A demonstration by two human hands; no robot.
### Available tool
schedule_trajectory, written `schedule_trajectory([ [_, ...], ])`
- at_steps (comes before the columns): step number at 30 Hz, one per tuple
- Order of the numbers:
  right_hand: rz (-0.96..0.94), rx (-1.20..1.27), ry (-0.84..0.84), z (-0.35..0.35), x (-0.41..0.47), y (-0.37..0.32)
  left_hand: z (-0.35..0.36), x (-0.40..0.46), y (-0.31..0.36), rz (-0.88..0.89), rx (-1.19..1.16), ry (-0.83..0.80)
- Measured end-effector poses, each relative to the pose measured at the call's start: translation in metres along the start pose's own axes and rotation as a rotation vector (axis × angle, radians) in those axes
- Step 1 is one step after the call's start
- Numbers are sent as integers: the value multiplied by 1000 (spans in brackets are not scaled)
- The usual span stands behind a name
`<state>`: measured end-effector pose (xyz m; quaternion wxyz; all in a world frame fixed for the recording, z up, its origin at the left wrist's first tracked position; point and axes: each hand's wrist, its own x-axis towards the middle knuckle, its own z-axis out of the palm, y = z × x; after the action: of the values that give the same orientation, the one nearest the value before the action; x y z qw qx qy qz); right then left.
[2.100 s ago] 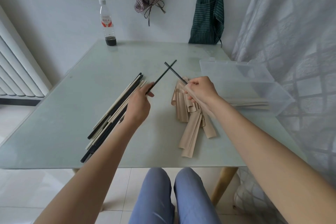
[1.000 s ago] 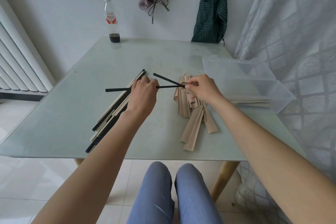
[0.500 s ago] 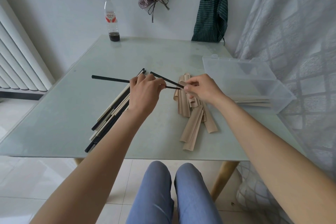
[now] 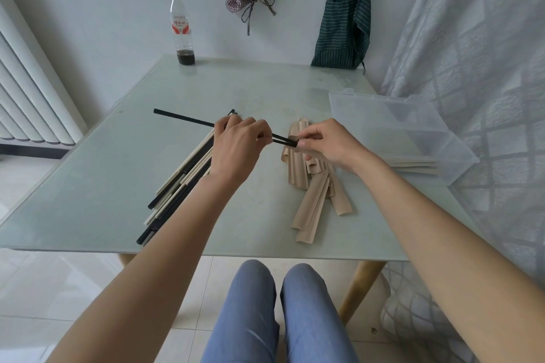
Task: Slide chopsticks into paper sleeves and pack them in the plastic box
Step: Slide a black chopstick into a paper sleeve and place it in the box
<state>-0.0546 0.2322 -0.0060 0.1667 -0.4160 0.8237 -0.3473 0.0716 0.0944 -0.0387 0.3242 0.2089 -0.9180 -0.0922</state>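
the left hand [image 4: 236, 150] grips a pair of black chopsticks [image 4: 182, 119], long axis running left to right, tips aimed at the paper sleeve [image 4: 292, 138] the right hand [image 4: 327, 143] pinches, apparently just at its mouth; the plastic box [image 4: 413, 138] sits further right

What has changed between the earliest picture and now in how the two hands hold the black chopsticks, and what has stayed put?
The two black chopsticks, earlier crossed with tips pointing away, now lie nearly level and side by side. The left hand grips their middle; the right hand now pinches their near ends together with a paper sleeve. The chopstick pile, loose sleeves, plastic box and bottle stayed put.
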Motion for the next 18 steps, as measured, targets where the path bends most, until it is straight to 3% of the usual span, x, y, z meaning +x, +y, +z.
schedule_trajectory([
  [11, 36, 203, -149, -7, -5, -1, -4, -1, 0, 22, -37, -24],
  [18, 39, 456, -184, -12, -2, 6, -9, 5, 0, 105, -35, 71],
])
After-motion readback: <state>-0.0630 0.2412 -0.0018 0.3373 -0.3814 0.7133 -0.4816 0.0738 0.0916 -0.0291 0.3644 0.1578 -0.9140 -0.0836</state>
